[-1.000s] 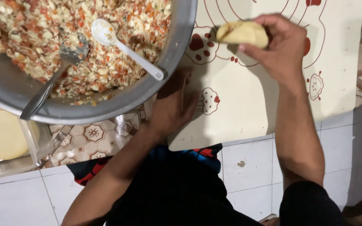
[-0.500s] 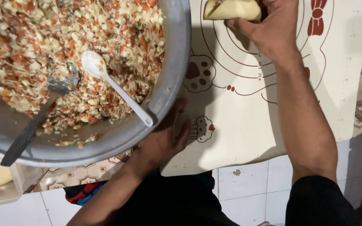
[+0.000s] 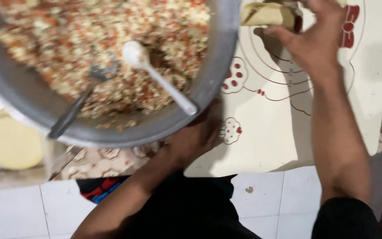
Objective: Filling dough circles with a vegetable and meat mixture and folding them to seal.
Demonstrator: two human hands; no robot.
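Far left: a pale yellow dough disc [image 3: 9,144] lies flat in a clear container, well apart from both hands. Next, a big metal bowl [image 3: 217,75] holds chopped filling [image 3: 89,48], white, orange and tan bits, with a metal fork [image 3: 82,97] and a white plastic spoon [image 3: 155,77] resting in it, spoon handle leaning on the rim.

Left hand [image 3: 195,137] is pressed against the bowl's lower right wall, at the edge of the mat. Fingers are mostly hidden under the rim, so I cannot tell whether they are curled or flat.

Right hand [image 3: 308,40] is at the top, fingers closed around a folded dough parcel [image 3: 266,14], held just above the mat. The parcel looks soft, light and easy to dent or tear, possibly a bit floury; best held gently across the folded body, not pinched at the seam.

Surface: a cream silicone pastry mat [image 3: 266,146] printed with red circles and cartoon shapes, lying over a patterned cloth [image 3: 98,161]. It overhangs the counter's front edge. Below, white wall tiles [image 3: 14,212] with grey grout. The frame is blurred, so fine detail is unclear.
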